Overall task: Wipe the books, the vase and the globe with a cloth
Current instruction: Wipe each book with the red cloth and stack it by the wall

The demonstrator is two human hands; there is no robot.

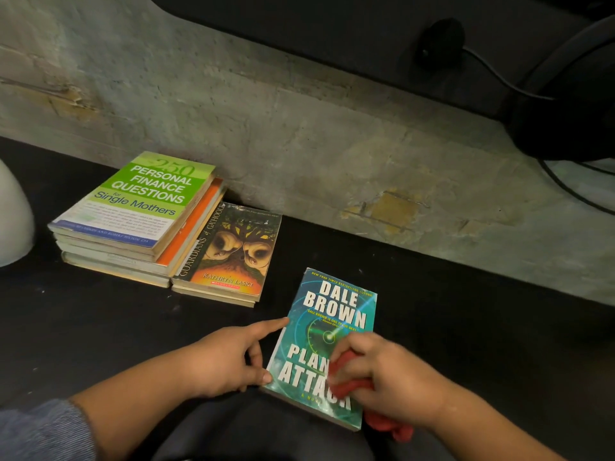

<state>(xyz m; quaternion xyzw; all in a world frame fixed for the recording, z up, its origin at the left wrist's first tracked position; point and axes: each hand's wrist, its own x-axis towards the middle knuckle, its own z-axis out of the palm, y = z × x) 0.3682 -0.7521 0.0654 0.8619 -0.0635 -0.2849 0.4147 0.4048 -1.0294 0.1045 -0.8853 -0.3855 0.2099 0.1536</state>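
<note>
**Book-wiping step under way on the teal paperback**

The person is working on the books part of the task. The right hand point(389, 384), in the lower right of the frame, is bunching its fingers around a red cloth point(351, 385) and pressing it onto the lower half of the teal paperback point(332, 314), which is lying flat, cover up, on the black table point(466, 327) at lower centre. The left hand point(223, 357) is steadying the book: its forefinger is stretching out to the book's left edge and its thumb is pressing at the lower left corner, gripping nothing.

The upper half of the cover is lying bare of the cloth, so the next move is probably calling for a sweep up toward the top edge while the left hand is bracing against sliding.

The paperback is looking worn, with scuffed corners and a glossy cover catching the light. Left of centre, a stack of books point(133, 214) is sitting beside an owl-cover book point(233, 251), both waiting by the wall point(299, 144). A white rounded object point(13, 221) is showing at the left edge; whether it is the vase cannot be told. No globe is clearly showing.
</note>
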